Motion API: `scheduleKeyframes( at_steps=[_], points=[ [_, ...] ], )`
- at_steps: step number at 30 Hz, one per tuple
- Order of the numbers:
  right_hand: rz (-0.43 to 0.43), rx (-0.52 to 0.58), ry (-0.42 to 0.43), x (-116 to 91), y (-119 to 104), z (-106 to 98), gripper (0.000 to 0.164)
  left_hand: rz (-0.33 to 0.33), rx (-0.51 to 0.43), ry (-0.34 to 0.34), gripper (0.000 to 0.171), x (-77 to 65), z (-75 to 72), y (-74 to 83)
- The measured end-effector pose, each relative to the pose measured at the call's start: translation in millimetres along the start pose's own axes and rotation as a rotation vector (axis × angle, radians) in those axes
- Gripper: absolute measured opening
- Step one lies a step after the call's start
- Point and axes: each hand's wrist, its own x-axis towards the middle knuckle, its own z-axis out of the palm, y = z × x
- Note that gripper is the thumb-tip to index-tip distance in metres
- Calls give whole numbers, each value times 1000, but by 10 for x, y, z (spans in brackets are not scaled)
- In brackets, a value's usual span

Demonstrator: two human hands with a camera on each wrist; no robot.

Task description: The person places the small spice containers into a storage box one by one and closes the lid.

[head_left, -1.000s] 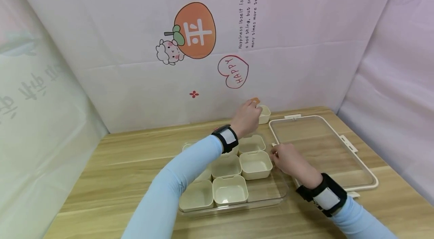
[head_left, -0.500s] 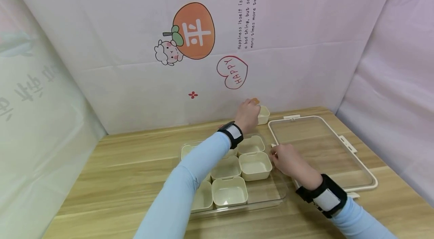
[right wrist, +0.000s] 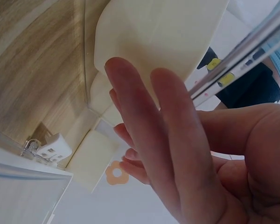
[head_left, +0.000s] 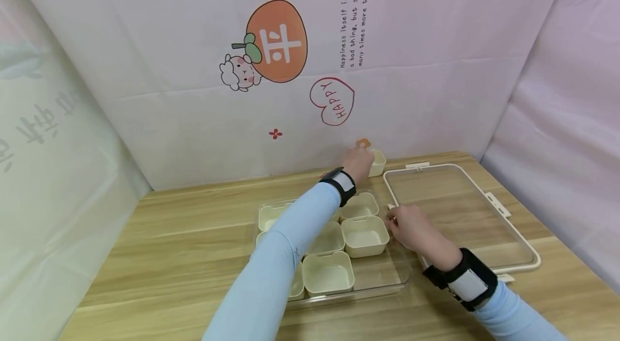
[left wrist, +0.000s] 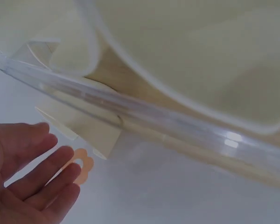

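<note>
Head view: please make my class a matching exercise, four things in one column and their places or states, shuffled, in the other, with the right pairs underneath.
Things:
1. Left hand
2. Right hand
3. Clear tray
4. White-framed panel

Places and states:
A. Lies flat at the right of the table
B. Beside the cream box that stands outside the tray
C. Holds several cream boxes
D. At the tray's right edge

Right pairs: 1-B, 2-D, 3-C, 4-A

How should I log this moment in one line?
left hand: open, near loose bin; right hand: at clear tray edge; lid: on table
</note>
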Motion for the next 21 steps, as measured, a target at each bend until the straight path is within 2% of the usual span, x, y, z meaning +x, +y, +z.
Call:
scheduleKeyframes(
  at_steps=[6,15,21],
  points=[
    [-11,2,1,0,4,-13,7,-3,-51,-72,22,5,-24,18],
    [-7,-8,5,-10,9,-8,6,8,-42,-92,22,35,46,-11],
    [-15,-10,13,-4,14,-8,8,-17,-24,-99,20,48,83,6]
  ],
)
